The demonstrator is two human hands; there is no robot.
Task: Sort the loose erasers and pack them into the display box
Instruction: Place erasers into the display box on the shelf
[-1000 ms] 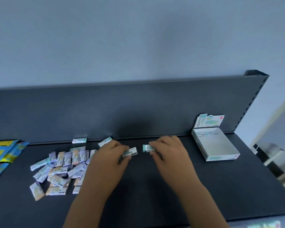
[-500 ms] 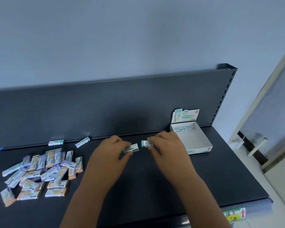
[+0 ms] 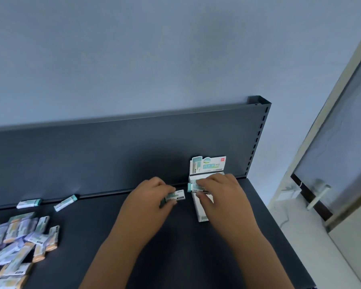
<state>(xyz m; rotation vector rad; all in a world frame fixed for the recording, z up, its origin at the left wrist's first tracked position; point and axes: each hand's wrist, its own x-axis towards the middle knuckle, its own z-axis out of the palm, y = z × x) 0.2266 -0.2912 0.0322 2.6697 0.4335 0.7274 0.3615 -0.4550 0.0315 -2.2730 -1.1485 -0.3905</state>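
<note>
My left hand (image 3: 148,202) pinches a teal-and-white eraser (image 3: 176,196) just left of the white display box (image 3: 200,213). My right hand (image 3: 221,197) holds a second teal-ended eraser (image 3: 193,187) over the box's left rear corner and covers most of the box's inside. The box's printed lid flap (image 3: 208,165) stands upright against the shelf back. A heap of loose wrapped erasers (image 3: 19,243) lies at the far left. Two single teal erasers (image 3: 66,202) (image 3: 29,202) rest along the back edge.
The dark shelf (image 3: 175,257) ends at a front edge below and a right edge near the box. An upright back panel (image 3: 113,153) closes the rear. To the right are a pale floor and a door frame (image 3: 331,142).
Both hands have carried their erasers to the right, and the right hand now reaches over the box. The view has swung right, so the heap sits at the left border.
</note>
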